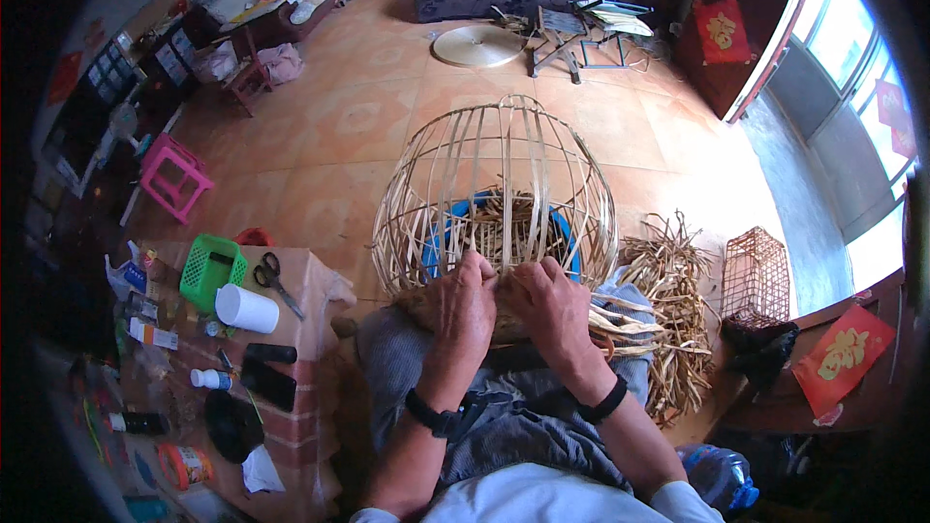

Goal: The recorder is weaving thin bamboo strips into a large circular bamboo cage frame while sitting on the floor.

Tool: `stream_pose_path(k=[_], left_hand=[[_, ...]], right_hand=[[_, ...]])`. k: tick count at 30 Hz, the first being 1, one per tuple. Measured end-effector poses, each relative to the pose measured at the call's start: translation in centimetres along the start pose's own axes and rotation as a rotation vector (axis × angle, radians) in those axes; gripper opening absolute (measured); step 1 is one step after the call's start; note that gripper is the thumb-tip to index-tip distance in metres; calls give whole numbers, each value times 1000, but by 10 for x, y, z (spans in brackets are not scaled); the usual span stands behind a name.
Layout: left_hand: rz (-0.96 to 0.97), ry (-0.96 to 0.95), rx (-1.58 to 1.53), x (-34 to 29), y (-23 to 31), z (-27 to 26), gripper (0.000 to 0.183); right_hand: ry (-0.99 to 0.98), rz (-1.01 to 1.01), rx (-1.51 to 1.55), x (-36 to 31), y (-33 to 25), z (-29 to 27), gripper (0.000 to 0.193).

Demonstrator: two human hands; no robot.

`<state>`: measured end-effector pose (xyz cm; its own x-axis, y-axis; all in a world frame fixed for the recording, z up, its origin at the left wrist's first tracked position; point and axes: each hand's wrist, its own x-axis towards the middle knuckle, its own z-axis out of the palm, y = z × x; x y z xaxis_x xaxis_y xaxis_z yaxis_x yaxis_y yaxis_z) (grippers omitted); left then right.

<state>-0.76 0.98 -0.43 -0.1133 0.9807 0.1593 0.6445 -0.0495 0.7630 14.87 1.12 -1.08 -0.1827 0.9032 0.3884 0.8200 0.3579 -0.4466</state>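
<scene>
An open-work basket (510,150) of pale split strips rests at my lap, its ribs curving up and away from me. My left hand (467,298) is closed, with thumb and fingers pinching an upright strip at the near side. Close beside it, my right hand (550,306) is also closed on a strip at the same band; its fingertips are partly hidden. More loose pale strips (620,327) stick out to the right over my knee. Through the ribs shows a blue basin (572,232) with brown dried strips inside.
Dried strips (680,358) lie heaped on the floor at right, by a wire cage (756,276). On the left, a cloth-covered table (308,329) bears scissors (278,283), a green basket (211,271), a white roll (246,308) and bottles. A pink stool (174,177) stands beyond.
</scene>
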Motion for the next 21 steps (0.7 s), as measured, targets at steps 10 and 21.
stream_pose_path(k=[10,21], left_hand=[[-31,91,-37,1,-33,29,15],[-52,42,-237,5,-74,35,48]], right_hand=[[23,196,232,-13,6,45,8],[13,216,426,-18,10,65,29]])
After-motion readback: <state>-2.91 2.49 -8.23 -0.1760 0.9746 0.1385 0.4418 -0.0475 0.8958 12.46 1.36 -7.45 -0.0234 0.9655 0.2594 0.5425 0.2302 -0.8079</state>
